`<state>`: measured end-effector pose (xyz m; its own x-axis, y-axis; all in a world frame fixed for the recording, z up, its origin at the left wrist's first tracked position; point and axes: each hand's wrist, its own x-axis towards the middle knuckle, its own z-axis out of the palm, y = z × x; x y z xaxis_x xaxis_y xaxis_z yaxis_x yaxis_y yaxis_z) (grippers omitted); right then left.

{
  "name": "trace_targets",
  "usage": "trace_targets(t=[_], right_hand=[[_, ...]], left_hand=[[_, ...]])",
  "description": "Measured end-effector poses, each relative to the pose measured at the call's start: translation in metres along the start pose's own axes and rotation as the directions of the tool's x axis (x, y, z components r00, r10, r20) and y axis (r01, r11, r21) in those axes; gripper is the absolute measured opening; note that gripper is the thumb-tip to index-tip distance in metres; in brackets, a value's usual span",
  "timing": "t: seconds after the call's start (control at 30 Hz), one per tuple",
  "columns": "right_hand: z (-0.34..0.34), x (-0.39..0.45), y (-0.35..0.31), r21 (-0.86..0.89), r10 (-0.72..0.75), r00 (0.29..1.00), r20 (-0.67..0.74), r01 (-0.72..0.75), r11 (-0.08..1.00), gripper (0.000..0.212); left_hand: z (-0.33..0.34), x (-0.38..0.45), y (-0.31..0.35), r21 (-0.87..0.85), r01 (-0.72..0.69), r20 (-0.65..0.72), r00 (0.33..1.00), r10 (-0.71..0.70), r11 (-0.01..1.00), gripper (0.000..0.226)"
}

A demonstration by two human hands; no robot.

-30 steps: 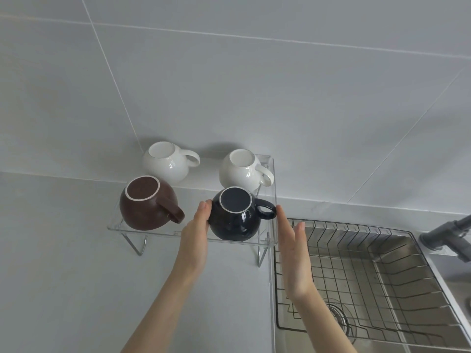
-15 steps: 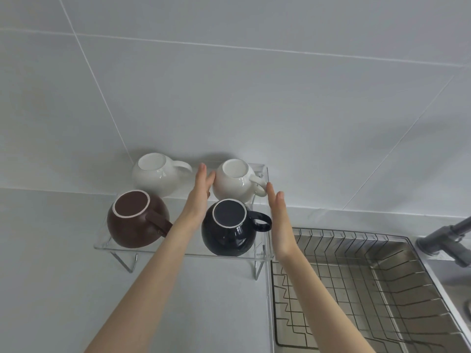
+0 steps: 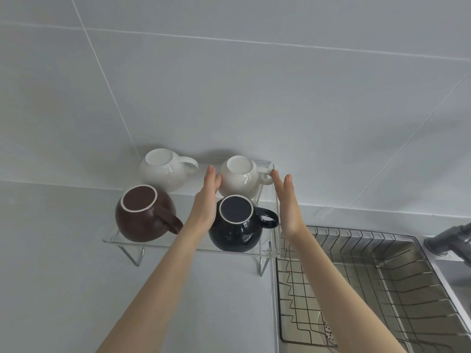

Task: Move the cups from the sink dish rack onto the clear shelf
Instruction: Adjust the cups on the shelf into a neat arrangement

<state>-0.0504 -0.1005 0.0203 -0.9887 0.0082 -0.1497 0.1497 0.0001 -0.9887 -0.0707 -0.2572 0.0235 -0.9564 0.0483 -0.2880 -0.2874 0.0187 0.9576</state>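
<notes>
Several cups stand upside down on the clear shelf point(image 3: 114, 239): a brown cup point(image 3: 142, 220) front left, a black cup point(image 3: 235, 226) front right, a white cup point(image 3: 163, 169) back left and another white cup point(image 3: 240, 177) back right. My left hand point(image 3: 206, 200) is flat with fingers straight, its fingertips against the left side of the back right white cup. My right hand point(image 3: 286, 200) is also flat and open, its fingertips by that cup's handle. Neither hand grips anything.
A wire dish rack point(image 3: 369, 284) sits in the steel sink to the right of the shelf, with no cups in it. A grey faucet point(image 3: 448, 240) pokes in at the right edge. Grey tiled wall stands behind, grey counter below the shelf.
Both hands moved from either side of the black cup back to either side of the back right white cup. The view shifted slightly; the cups stayed in place.
</notes>
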Motion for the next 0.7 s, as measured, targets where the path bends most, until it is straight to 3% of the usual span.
trace_targets(t=[0.43,0.57,0.7], right_hand=[[0.004,0.002,-0.005,-0.052,-0.02,0.999,-0.039,0.018,0.998,0.058],[0.02,-0.015,-0.024,-0.126,-0.195,0.977,-0.089,0.183,0.975,0.051],[0.062,-0.05,-0.042,0.07,-0.24,0.97,0.024,0.238,0.969,0.05]], left_hand=[[-0.004,-0.005,0.007,0.063,-0.013,0.015,1.0,0.012,0.998,0.069],[-0.033,-0.028,0.02,0.139,-0.21,-0.048,0.975,0.218,0.968,0.059],[-0.088,-0.055,0.027,0.158,-0.258,-0.151,0.948,0.281,0.953,0.066]])
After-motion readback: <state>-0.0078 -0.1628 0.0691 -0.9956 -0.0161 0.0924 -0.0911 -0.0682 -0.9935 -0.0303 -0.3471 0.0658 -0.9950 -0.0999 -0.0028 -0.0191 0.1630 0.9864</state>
